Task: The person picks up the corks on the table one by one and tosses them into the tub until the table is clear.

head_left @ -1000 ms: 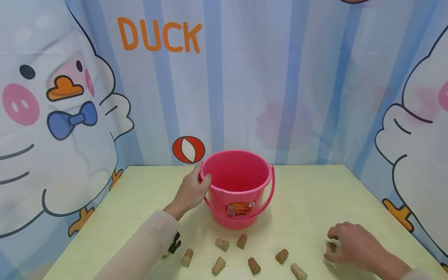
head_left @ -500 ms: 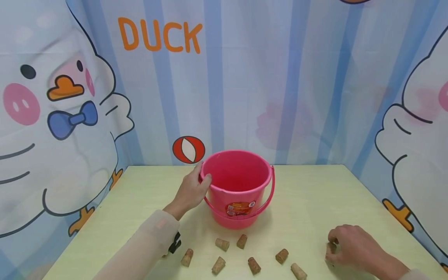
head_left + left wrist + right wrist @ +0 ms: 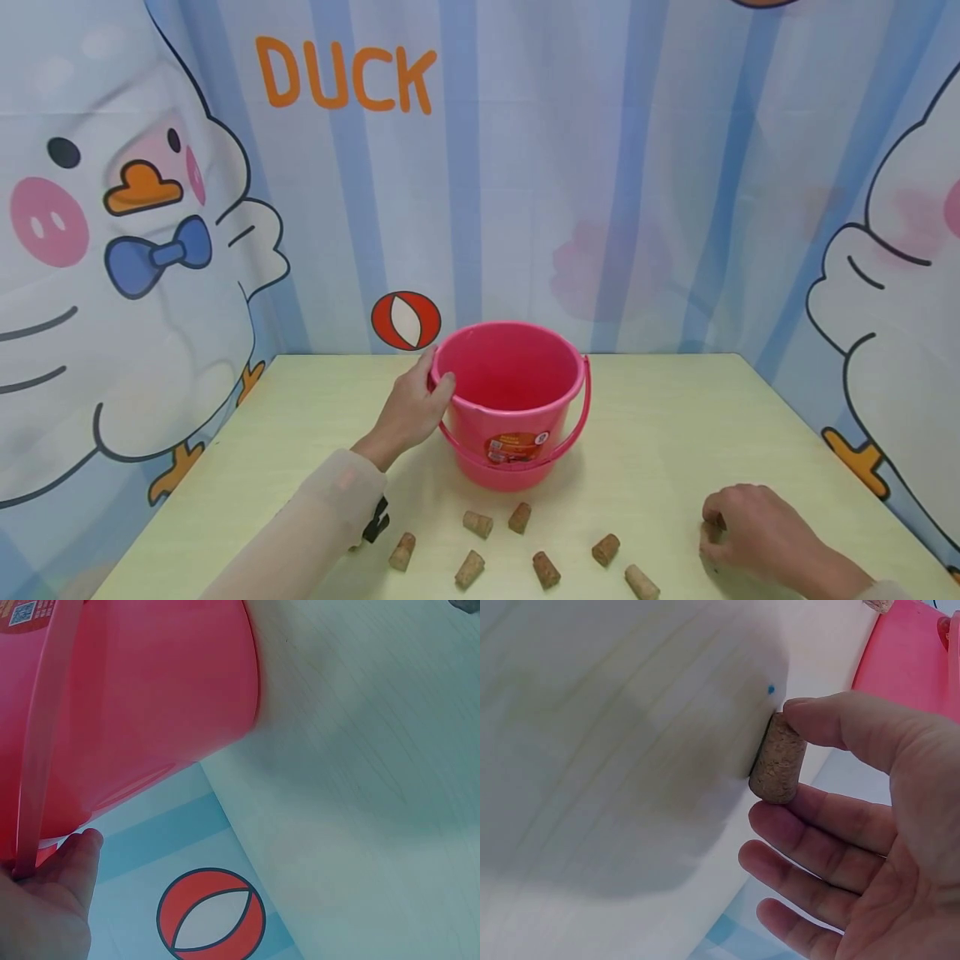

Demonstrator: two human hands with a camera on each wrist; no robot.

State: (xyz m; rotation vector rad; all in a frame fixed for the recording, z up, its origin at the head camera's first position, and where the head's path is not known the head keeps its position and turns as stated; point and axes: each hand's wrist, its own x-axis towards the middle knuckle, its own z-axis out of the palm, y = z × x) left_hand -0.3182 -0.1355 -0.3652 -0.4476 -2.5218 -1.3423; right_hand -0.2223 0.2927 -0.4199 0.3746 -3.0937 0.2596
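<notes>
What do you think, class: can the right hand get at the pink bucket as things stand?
Probably yes: the right hand pinches a cork, but nothing visibly stands between that hand and the pink bucket.

Bucket (image 3: 471, 427) looks smooth, glossy plastic; its handle (image 3: 588, 396) likewise plastic. Label (image 3: 517, 447) on bucket front is printed; paper or film, cannot tell. Loose corks (image 3: 477, 523) before bucket: matt, rough. Cork (image 3: 778, 761) in right hand (image 3: 870, 832), right of bucket: matt, coarsely granular. Counter (image 3: 652, 433) beneath bucket shows wood grain, low sheen. Backdrop (image 3: 525, 183) behind bucket: creased matt cloth.
</notes>
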